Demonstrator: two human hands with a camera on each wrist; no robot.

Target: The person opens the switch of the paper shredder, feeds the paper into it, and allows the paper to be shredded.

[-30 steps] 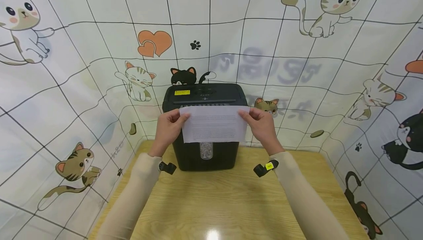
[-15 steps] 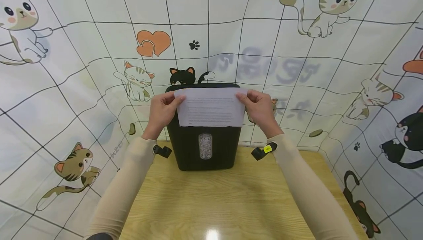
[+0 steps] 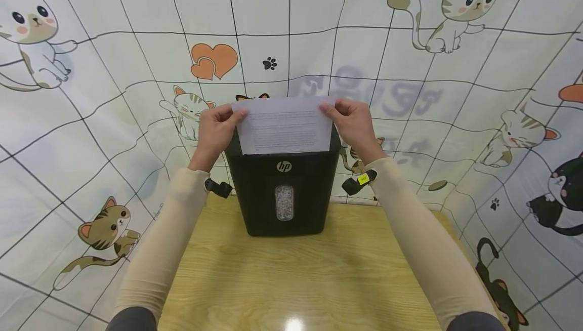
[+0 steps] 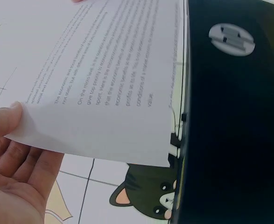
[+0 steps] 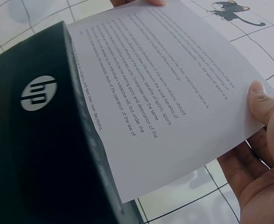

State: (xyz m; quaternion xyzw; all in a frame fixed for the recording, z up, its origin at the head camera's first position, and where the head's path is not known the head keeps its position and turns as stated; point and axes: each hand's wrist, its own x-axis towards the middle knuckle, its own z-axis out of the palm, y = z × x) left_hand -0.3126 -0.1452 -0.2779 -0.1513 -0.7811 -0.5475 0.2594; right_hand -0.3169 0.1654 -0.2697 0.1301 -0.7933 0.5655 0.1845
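Observation:
A white sheet of printed paper (image 3: 284,131) is held stretched between both hands over the top of a black HP paper shredder (image 3: 302,184). My left hand (image 3: 214,133) pinches its upper left corner, thumb in front and fingers behind. On the upper right corner my right hand (image 3: 352,123) has the same pinch. In the right wrist view the printed lines of the paper (image 5: 165,102) read clearly, and its lower edge lies close along the shredder's top (image 5: 38,135). The left wrist view has the paper (image 4: 104,84) beside the shredder's dark front. The sheet covers most of the shredder's top.
The shredder stands at the back of a wooden table (image 3: 282,275). A window (image 3: 284,202) in its front shows shredded paper inside. Close behind and to both sides hangs a white cat-print cloth (image 3: 309,17) with grid lines.
Both hands have raised the paper from in front of the shredder's body up and away to its top. The HP logo and the front window now show below the sheet.

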